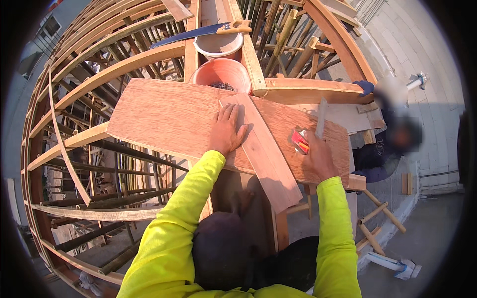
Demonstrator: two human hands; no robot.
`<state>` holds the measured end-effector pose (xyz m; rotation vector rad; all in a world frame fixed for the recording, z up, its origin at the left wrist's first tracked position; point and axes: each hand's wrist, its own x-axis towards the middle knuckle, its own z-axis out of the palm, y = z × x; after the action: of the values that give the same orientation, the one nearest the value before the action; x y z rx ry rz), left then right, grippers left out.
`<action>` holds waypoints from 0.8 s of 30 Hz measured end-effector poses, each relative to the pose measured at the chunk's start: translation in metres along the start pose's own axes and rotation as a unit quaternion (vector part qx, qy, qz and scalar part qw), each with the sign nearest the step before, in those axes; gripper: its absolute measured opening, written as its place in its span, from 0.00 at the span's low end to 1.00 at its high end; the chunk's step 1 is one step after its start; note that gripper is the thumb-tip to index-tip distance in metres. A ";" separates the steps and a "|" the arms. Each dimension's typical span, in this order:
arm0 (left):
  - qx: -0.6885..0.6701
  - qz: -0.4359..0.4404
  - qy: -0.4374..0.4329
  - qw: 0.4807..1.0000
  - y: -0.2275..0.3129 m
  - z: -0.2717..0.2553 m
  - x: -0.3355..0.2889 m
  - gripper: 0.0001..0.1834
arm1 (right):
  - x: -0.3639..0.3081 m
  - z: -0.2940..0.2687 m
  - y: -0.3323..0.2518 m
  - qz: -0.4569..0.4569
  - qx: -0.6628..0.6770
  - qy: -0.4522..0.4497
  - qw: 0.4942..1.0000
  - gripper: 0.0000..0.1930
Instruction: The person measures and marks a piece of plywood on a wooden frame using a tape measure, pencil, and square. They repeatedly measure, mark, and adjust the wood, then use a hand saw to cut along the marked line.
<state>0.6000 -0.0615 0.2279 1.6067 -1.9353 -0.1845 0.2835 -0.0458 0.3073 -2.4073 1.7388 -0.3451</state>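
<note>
My left hand (227, 130) lies flat with spread fingers, pressing on a plywood panel (161, 114) and against the edge of a narrow board (266, 154). That board crosses the panel at a slant, and its near end overhangs the panel's near edge. Over the right part of the panel, my right hand (320, 158) is closed. By its fingertips shows a small red, white and yellow thing (300, 141), its kind unclear. A flat grey metal strip (321, 117) sticks out beyond the hand; whether I grip it too is hidden.
Behind the panel stand a red bucket (244, 74) of small metal pieces and a pale bucket (211, 51). A handsaw (198, 33) lies across the pale one. Curved timber framing (79, 94) with open gaps spreads left. A person (380, 159) in dark clothes is at the right.
</note>
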 end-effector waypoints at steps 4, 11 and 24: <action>-0.006 0.005 -0.009 1.000 0.001 -0.001 0.013 0.37 | 0.082 -0.009 -0.046 -0.079 0.047 0.065 0.994 0.27; -0.005 -0.006 -0.032 0.999 0.007 -0.001 0.013 0.36 | 0.230 0.055 -0.115 -0.186 -0.005 0.003 0.982 0.30; -0.027 -0.003 -0.061 0.998 0.004 -0.010 0.015 0.38 | 0.289 0.136 -0.135 -0.130 0.036 -0.072 0.988 0.27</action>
<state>0.6010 -0.0721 0.2434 1.5994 -1.9990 -0.3415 0.5307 -0.2786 0.2389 -2.5394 1.3337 -0.2524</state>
